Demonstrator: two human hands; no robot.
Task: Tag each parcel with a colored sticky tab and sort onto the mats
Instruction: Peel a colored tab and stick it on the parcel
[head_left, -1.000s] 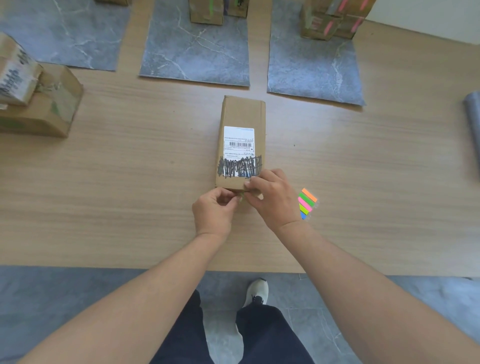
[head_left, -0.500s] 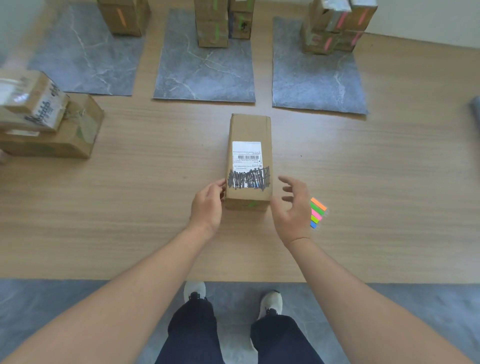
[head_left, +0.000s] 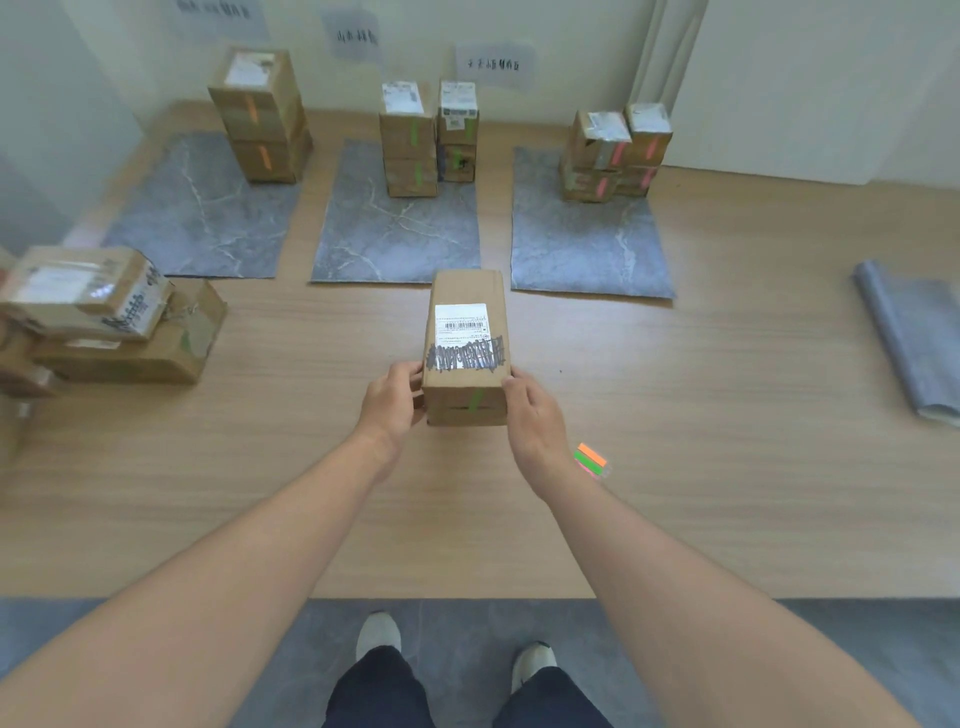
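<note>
A long brown parcel with a white label and black scribble carries a green sticky tab on its near end. My left hand grips its left side and my right hand its right side, holding the near end up off the table. The pad of coloured sticky tabs lies on the table just right of my right wrist. Three grey mats lie at the back: the left mat with orange-tagged boxes, the middle mat with green-tagged boxes, the right mat with pink-tagged boxes.
A pile of untagged parcels sits at the left edge of the wooden table. A rolled grey mat lies at the far right. Paper signs hang on the wall behind the mats. My shoes show below the table's front edge.
Both hands pressed a green tab onto the parcel's near end, then moved to its sides. Now both grip it and its near end is raised. The view has tilted up toward the mats.
</note>
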